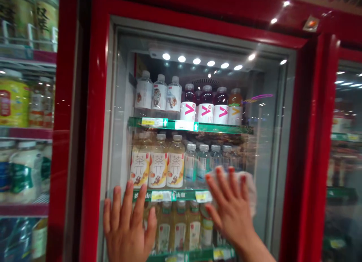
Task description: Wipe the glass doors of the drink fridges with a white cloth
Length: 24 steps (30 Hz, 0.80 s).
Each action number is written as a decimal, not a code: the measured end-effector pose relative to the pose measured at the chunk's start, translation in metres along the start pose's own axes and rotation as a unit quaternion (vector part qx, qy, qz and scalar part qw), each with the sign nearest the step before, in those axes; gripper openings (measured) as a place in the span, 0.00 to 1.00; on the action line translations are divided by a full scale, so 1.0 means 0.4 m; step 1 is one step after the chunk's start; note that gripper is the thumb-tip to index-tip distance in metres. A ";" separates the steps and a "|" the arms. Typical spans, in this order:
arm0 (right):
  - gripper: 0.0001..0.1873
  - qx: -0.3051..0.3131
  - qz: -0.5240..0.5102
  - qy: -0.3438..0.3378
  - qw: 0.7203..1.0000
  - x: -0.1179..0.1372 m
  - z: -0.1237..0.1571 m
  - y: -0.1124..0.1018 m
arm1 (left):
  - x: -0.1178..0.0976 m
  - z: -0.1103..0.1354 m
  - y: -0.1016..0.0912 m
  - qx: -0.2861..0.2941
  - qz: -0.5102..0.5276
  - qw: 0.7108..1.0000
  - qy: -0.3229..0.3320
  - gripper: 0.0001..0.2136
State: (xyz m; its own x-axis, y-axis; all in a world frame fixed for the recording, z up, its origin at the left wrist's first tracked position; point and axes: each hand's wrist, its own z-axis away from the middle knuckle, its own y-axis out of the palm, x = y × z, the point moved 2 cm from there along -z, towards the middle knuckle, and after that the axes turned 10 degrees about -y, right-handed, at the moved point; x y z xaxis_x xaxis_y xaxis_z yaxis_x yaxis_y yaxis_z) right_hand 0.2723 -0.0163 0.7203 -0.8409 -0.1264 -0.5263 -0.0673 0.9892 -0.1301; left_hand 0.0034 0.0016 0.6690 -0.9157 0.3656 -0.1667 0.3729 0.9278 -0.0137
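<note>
Over on the left a neighbouring cooler (24,133) shows its shelves of drinks, among them a yellow pack (14,99) and, lower down, milky bottles with green labels (25,169). Next comes the red frame (97,103) of the middle cooler, and behind its glass door (263,160) stand rows of bottles. The person's left hand (128,224) is up before the lower left of that glass, bare and flat, fingers spread upward; from here I can't tell whether it touches. Just above those fingers are tea bottles (158,169) with white-and-yellow labels, and on the shelf over them clear bottles (160,94), then purple ones (206,107) and one orange bottle (235,107) farther right. Pale bottles (180,228) line the shelf between the two hands. The right hand (232,207), somewhat blurred, is spread wide over a whitish cloth (250,188), which lies between it and the glass at the lower right and peeks out past the fingers. Farthest right, another cooler (342,160) holds dim, smeared shelves.
</note>
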 end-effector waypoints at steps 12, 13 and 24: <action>0.43 -0.034 0.002 -0.001 0.999 0.108 0.177 0.017 | -0.015 -0.004 -0.001 0.001 0.005 1.000 -0.014 0.40; 0.43 -0.034 0.013 0.055 0.998 0.073 0.201 0.013 | -0.016 -0.003 -0.001 0.003 0.005 1.000 -0.017 0.40; 0.42 -0.086 -0.073 0.029 0.993 0.222 -0.117 0.046 | 0.008 0.023 -0.033 -0.015 0.062 0.997 -0.048 0.36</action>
State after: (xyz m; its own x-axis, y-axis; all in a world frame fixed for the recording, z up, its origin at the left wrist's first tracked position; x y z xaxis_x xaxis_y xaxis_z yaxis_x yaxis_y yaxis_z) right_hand 0.1712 -0.0059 0.7107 -0.8443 -0.2697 -0.4631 -0.2772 0.9593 -0.0533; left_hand -0.0029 -0.0102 0.6597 -0.8442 0.4695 -0.2584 0.4758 0.8786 0.0418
